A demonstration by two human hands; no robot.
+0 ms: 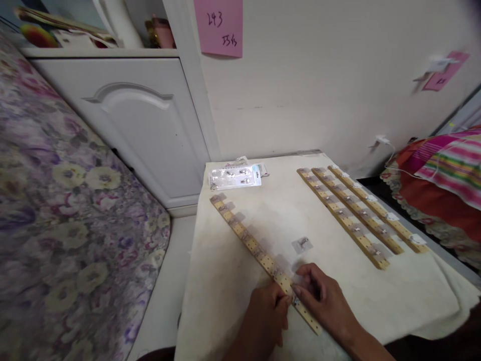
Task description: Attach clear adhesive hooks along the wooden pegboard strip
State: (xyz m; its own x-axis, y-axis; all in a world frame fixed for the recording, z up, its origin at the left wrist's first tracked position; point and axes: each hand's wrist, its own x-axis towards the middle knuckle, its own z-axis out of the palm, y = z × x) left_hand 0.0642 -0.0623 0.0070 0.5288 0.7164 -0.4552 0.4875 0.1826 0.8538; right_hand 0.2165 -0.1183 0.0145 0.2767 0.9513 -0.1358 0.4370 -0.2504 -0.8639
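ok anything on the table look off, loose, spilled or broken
One clear piece with a metal fitting lies loose on the tabletop, while similar pieces sit in rows along the tan strips, so it looks like a stray. I see no spill or obvious breakage.

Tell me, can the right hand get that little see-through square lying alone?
Probably yes: the see-through square lies just beyond the right hand, nothing between them, though that hand's fingers are busy at the yellow strip.
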